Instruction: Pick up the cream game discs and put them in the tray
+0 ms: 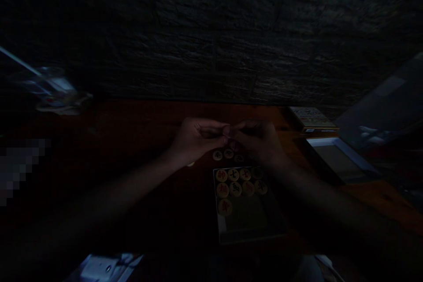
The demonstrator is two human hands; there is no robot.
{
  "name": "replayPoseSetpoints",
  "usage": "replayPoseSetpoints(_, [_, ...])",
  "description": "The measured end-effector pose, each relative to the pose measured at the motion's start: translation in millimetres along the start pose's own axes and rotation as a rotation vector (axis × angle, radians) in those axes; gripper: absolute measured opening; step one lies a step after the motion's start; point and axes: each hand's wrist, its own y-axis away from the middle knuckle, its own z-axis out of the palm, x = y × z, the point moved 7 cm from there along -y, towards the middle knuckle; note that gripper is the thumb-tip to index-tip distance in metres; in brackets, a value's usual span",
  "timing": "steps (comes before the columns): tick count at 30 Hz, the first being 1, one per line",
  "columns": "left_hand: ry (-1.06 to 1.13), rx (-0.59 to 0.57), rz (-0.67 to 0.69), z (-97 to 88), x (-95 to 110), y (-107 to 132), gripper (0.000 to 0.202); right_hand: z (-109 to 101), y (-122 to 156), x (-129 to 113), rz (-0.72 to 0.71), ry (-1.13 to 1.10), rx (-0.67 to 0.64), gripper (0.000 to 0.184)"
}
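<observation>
In the dim middle of the head view, my left hand (pixel 200 139) and my right hand (pixel 259 139) meet at the fingertips above the table. Both have thumb and fingers closed in a pinch; whatever lies between them is too dark to make out. Just below are several loose Chinese chess pieces (pixel 217 155), round and pale with dark characters. Another pale piece (pixel 191 164) peeks out under my left wrist. Nearer to me stands an open box (pixel 228 237), with several round pieces (pixel 235 189) in rows at its far end, marked in red or black.
On the right lie an open tray-like box lid (pixel 340 158) and a flat printed box (pixel 313 119). A grey panel (pixel 383 101) leans behind them. At the left stands a clear container (pixel 56 88). A rough stone wall (pixel 211 53) borders the wooden table (pixel 139 114).
</observation>
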Motion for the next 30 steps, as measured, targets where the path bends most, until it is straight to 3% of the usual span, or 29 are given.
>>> replayPoseSetpoints(10, [0.053, 0.024, -0.005, -5.0, -0.8, 0.1, 0.038, 1.4, 0.2, -0.7, 0.144, -0.141, -0.084, 0.042])
replayPoseSetpoints(16, [0.102, 0.029, -0.041, -6.0, 0.3, 1.2, 0.036, 1.9, 1.1, -7.6, 0.116, -0.13, -0.147, 0.033])
replayPoseSetpoints(30, [0.108, 0.043, -0.021, -7.7, 1.3, 3.9, 0.03, 2.4, -1.5, -3.9, 0.086, -0.158, -0.142, 0.026])
